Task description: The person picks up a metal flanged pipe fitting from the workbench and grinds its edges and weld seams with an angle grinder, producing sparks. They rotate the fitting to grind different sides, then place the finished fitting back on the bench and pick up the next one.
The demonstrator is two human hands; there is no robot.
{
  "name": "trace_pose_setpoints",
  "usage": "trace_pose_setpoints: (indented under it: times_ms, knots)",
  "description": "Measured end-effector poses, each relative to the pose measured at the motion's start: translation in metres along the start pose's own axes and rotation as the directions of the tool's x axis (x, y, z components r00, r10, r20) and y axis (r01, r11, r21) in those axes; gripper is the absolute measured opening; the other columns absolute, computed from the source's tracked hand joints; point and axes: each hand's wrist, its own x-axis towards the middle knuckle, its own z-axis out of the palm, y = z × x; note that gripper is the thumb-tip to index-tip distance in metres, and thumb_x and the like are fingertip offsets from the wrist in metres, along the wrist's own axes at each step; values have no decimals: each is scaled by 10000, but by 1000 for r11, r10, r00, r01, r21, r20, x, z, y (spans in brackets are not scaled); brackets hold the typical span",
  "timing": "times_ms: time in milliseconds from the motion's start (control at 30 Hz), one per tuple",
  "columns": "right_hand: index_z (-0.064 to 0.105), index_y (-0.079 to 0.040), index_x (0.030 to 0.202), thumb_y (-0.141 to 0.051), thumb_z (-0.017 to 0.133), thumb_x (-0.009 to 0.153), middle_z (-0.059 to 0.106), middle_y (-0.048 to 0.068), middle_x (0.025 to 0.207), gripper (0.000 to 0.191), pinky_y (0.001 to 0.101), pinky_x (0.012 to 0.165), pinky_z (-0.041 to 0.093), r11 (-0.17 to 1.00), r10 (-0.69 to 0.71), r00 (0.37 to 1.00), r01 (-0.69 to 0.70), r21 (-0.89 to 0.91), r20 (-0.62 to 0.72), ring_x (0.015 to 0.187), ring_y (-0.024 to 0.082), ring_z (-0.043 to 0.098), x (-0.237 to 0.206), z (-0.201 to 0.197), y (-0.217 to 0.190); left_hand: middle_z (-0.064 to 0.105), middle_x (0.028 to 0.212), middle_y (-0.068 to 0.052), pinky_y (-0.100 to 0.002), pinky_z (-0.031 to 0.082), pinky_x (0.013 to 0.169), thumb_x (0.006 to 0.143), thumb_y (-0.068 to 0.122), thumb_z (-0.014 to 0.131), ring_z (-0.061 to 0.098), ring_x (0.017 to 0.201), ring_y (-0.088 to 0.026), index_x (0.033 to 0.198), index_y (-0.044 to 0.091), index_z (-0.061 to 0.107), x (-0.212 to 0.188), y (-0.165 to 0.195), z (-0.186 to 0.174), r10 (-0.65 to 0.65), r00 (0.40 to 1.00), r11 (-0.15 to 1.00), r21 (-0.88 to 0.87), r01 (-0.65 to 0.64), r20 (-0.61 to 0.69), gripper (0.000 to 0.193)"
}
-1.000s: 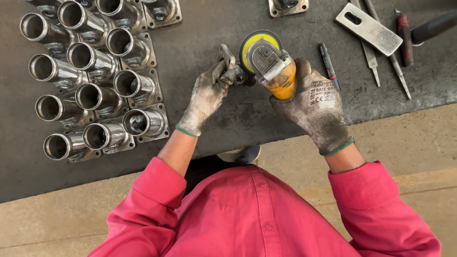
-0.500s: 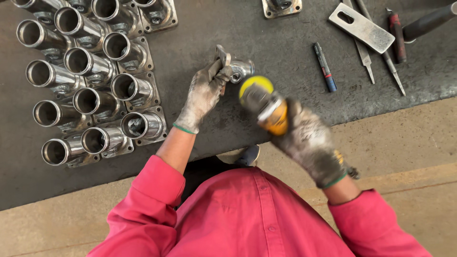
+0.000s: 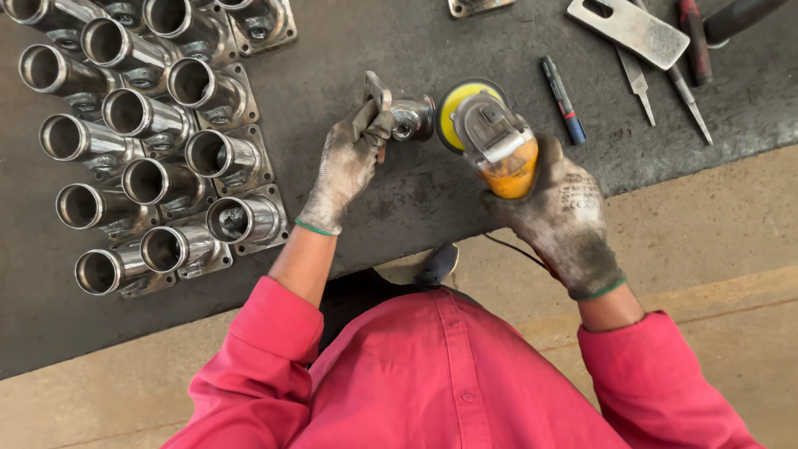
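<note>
Two gloved hands are working over a dark steel workbench (image 3: 349, 224), the largest surface in view. A dozen or so polished flanged tube fittings (image 3: 158, 141) are lying in rows on the bench's left portion, well apart from the hands. The right hand (image 3: 559, 218) is wrapping fully closed around the orange-bodied angle grinder (image 3: 496, 141), whose yellow disc (image 3: 453, 108) is sitting just beside, possibly touching, the workpiece; contact cannot be confirmed from this angle. The left hand (image 3: 347, 162) is closing its fingers on the flange of a single flanged tube fitting (image 3: 399, 112), which is lying on its side near the bench centre, tube end pointing toward the disc. A flat slotted metal plate (image 3: 633, 31) is resting at the upper right, with slim hand tools (image 3: 665, 79) beside it. A blue-and-red marker pen (image 3: 563, 100) is lying just right of the grinder.
</note>
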Motion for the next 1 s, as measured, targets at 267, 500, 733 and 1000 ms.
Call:
trace_pose_setpoints:
  times_ms: [267, 500, 733, 1000]
  knots:
    - [503, -37, 1213, -337, 865, 788, 717, 212, 957, 634, 502, 737, 579, 990, -58, 998, 56, -126, -18, 887, 407, 714, 24, 15, -3, 550, 703, 35, -249, 427, 522, 1046, 352, 594, 514, 589, -55, 1235, 63, 696, 1, 1, 1, -62, 998, 998, -21, 61, -24, 360]
    - [515, -40, 1187, -340, 858, 779, 717, 204, 967, 611, 504, 711, 585, 975, -146, 988, 134, -180, -53, 867, 406, 716, 28, 13, -13, 565, 733, 42, -255, 444, 534, 1053, 319, 590, 523, 597, -53, 1213, 53, 685, 5, 1, 3, 27, 999, 996, -86, -29, -27, 325]
    - [499, -59, 1271, -403, 854, 770, 703, 222, 1006, 704, 511, 749, 586, 984, 40, 998, -30, -177, 53, 879, 421, 713, 8, 13, -21, 552, 645, 30, -266, 427, 492, 1050, 349, 579, 527, 538, -52, 1083, 65, 719, 13, 9, -1, -17, 998, 999, 34, 19, -57, 318]
    - [493, -82, 1277, -443, 855, 737, 695, 209, 1067, 744, 506, 783, 579, 987, 128, 964, -101, -123, 235, 957, 405, 703, -11, 54, -36, 550, 684, 48, -263, 410, 529, 1016, 411, 619, 488, 609, -53, 1000, 74, 708, 21, 6, -8, -65, 997, 997, -32, 64, -30, 349]
